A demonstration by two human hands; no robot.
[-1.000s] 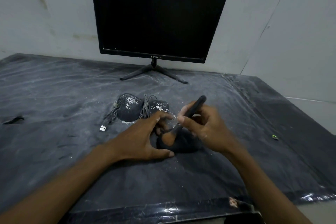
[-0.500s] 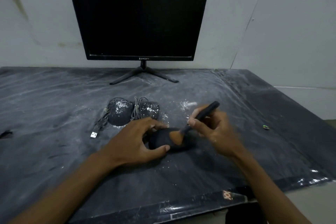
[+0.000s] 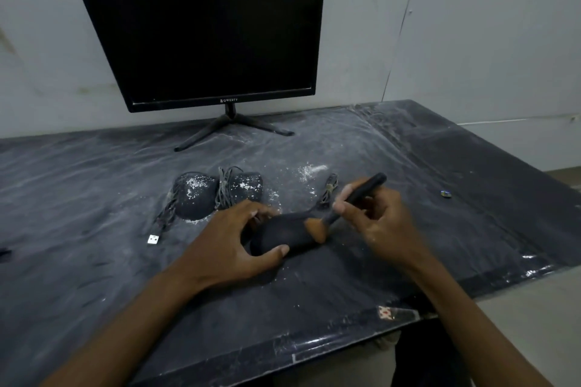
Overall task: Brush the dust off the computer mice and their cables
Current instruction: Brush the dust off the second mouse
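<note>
A black mouse (image 3: 284, 233) lies on the dark table (image 3: 94, 198) near the front middle. My left hand (image 3: 231, 239) grips its left end, thumb on the near side. My right hand (image 3: 382, 217) holds a black-handled brush (image 3: 352, 201), whose tan bristles (image 3: 315, 228) touch the mouse's right end. That mouse's bundled cable (image 3: 328, 190) lies just behind it. Further back left sit two more black mice, one (image 3: 195, 195) left and one (image 3: 246, 187) right, both speckled with white dust, with coiled grey cables (image 3: 224, 187) between them and a USB plug (image 3: 153, 239).
A black monitor (image 3: 201, 31) on a tripod foot stands at the back against a white wall. White dust is scattered on the table behind the mice. A small object (image 3: 445, 194) lies at the far right. The table's front edge runs diagonally below my arms.
The brush head has moved from the middle of the held mouse to its right end. The camera view shifted, and the mouse's cable bundle now shows behind it.
</note>
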